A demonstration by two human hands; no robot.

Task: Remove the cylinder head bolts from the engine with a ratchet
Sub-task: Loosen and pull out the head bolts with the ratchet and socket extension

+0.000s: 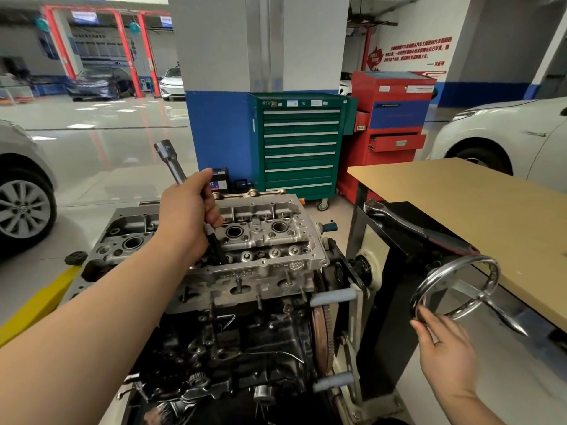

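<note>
The engine sits on a stand in front of me, its bare aluminium cylinder head (270, 237) on top. My left hand (187, 210) grips a long extension bar with a socket (168, 157); the bar's dark lower tip (218, 251) points down into the head near its front edge. Whether the tip sits on a bolt is hidden. A ratchet (408, 223) with a red and black handle lies on the black stand top to the right, with no hand on it. My right hand (445, 348) is low at the right, its fingers touching the chrome handwheel (457, 289) of the stand.
A wooden workbench (478, 204) stands at the right. Behind the engine are a green tool cabinet (300, 142) and a red one (395, 124). Cars are parked at the left (24, 191) and right (506, 133). A black cap (76, 257) lies left of the engine.
</note>
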